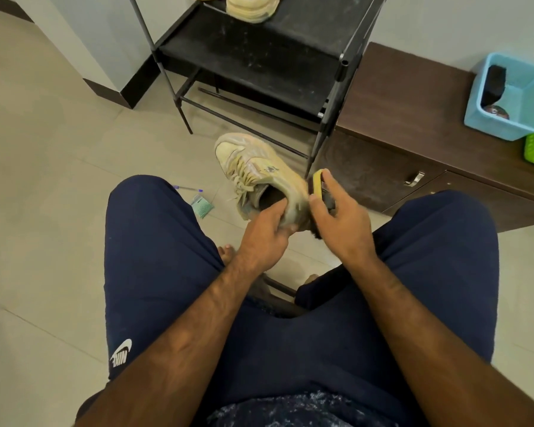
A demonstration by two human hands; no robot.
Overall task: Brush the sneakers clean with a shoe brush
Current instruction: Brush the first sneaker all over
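1. Lying on floor left of the action: pen (187, 188) and a small green comb-like item (202, 206), both untouched and well apart from both hands.
2. Left hand (264, 238): curled round the heel end of sneaker (259, 177), thumb over collar rim, fingers tucked under. Firm hold, not loose.
3. Sneaker: held off the floor between the knees, toe pointing away toward rack (259, 57), opening up. Looks grubby all over.
4. Second sneaker (250, 7): up on rack's top shelf, only partly in view. Judged not done yet.
5. Brush (318, 184): yellow back, dark bristles, pressed against the sneaker's right side near the heel.
6. Right hand (342, 226): wrapped round brush, thumb on near edge, fingers over the far side.
7. Step in hand, judged: brushing the right heel quarter of the first sneaker. Early to mid task.
8. Next move, judged: short strokes along that side toward the toe, then turning the sneaker with left hand to reach toe, laces and far side. Calls for a steady left grip so the shoe doesn't twist under brush pressure.
9. Far right: cabinet (413, 97) with blue bin (512, 97) on top, dark items inside, unclear what.
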